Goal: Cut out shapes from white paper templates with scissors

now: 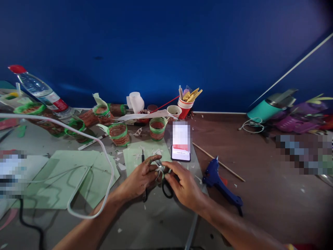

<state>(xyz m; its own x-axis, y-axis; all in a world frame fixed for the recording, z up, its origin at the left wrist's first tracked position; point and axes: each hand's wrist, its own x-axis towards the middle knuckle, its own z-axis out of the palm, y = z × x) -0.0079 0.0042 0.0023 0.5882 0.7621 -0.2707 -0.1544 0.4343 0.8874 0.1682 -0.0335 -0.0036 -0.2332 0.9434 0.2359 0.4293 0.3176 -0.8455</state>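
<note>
My right hand grips a pair of scissors with black handles, and the metal blades point up and left. Close by on the left, my left hand has its index finger stretched along the blades and its other fingers curled. Whatever sits in those fingers is too small to make out. Beneath the hands lies a light green sheet strewn with white paper scraps. A black pen-like craft tool rests partly under my left hand. Just beyond my right hand is a phone with a lit screen.
A blue glue gun and a thin wooden stick lie at the right. Several brown cups with green rims, one nearest the phone, stand behind. A white cable loops over the left side. A water bottle stands back left.
</note>
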